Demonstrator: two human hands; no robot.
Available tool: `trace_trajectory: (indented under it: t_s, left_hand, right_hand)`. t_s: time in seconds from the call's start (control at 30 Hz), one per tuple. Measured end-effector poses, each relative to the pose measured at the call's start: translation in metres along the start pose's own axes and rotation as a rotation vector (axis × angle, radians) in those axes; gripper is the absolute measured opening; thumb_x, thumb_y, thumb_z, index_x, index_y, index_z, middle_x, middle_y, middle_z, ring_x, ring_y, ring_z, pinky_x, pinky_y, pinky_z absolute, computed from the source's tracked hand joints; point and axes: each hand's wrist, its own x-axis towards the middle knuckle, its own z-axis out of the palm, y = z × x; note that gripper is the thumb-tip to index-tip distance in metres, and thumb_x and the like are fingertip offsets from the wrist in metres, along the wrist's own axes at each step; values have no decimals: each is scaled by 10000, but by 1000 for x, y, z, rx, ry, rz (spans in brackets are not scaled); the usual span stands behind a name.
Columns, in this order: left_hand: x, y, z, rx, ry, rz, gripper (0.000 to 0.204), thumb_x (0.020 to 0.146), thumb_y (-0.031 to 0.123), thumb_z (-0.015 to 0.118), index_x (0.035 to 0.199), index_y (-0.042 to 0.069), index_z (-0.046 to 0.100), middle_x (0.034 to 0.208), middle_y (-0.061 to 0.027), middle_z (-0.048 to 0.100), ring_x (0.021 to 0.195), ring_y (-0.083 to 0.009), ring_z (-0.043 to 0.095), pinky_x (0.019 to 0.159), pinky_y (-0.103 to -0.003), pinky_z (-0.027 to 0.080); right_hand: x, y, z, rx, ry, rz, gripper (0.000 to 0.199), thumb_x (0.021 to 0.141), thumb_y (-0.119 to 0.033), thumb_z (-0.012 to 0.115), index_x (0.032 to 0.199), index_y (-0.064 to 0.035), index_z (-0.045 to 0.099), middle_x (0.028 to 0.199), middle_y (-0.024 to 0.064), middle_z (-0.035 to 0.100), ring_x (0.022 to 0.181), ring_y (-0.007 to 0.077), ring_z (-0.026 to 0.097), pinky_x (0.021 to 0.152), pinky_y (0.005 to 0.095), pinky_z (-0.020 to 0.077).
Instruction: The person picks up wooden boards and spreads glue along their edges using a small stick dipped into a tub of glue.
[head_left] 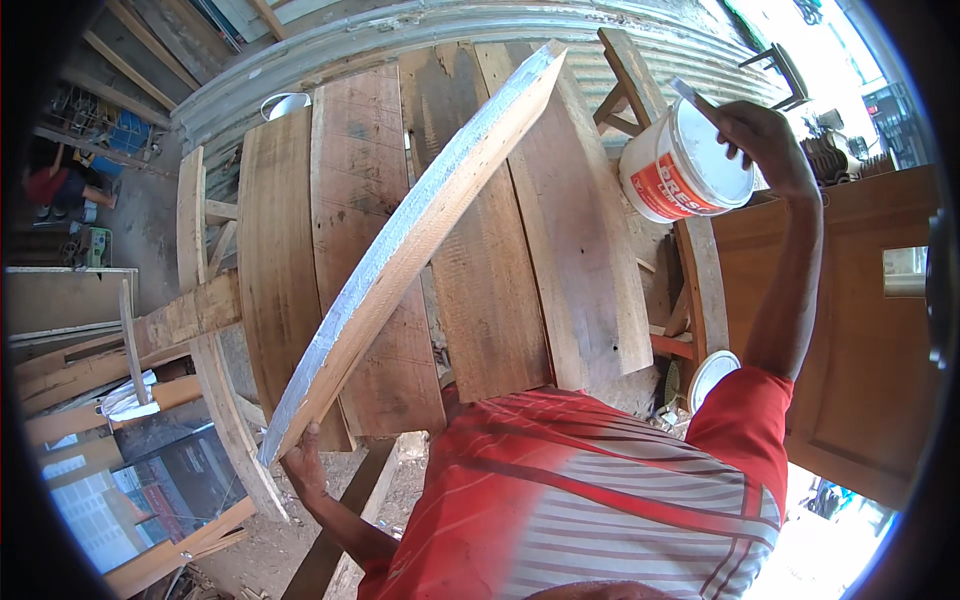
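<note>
A long wooden board (440, 215) slants across the work surface, its upper face coated pale grey and its side bare wood. My left hand (303, 462) grips its near left end, with some fingers hidden beneath it. My right hand (757, 140) is raised at the far right, closed around a flat-bladed scraper (692, 96). That scraper is over a white bucket (645, 185) with a red label. Whether the bucket's pale top is a lid or its contents, I cannot tell. Below the board lie several wide planks (480, 300) side by side, with narrow gaps between them.
Wooden trestles (695, 270) flank the planks. A round white lid (714, 380) is near my right side, beside a brown door panel (850, 330). Corrugated sheeting (350, 65) runs behind. Lumber (110, 400) is stacked at left; another person (65, 185) sits at the far left.
</note>
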Motion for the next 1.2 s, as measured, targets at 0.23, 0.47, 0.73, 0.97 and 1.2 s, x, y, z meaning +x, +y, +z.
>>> trace_trajectory:
  t_s: [0.23,0.47,0.73,0.97,1.2]
  left_hand:
    - [-4,-3,0,-26,22,11,613,928,326,800,1361,-52,587,1300,-171,645,1209,-285,604,1080,-420,439]
    - [-5,10,3,-56,26,29,589,928,350,803,1311,-57,619,1261,-160,661,1180,-274,619,1060,-419,454]
    - [-5,3,2,-66,28,29,574,919,346,816,1294,-50,636,1240,-151,670,1166,-264,628,1033,-407,475]
    - [-4,2,1,-45,10,-1,555,924,330,812,1291,-47,637,1234,-148,673,1152,-263,632,1026,-403,476]
    - [-3,7,1,-56,22,17,551,925,315,813,1295,-49,630,1223,-144,679,1144,-256,634,1022,-397,478]
  right_hand:
    - [67,-42,81,33,5,-224,368,1066,-271,537,1318,-34,662,850,42,692,749,104,660,634,284,527]
    - [86,-40,119,-357,211,-387,302,1042,-132,559,1294,-55,706,976,129,746,852,231,733,784,397,563]
    - [79,-49,125,-367,239,-413,283,1010,-89,619,1274,-97,718,1060,116,718,898,274,719,802,421,547]
    - [84,-51,131,-378,331,-398,282,1021,-126,602,1281,-95,708,1103,124,720,928,294,722,815,417,549]
    - [83,-43,134,-304,360,-446,294,1031,-132,587,1299,-73,690,1030,163,745,829,292,730,767,410,554]
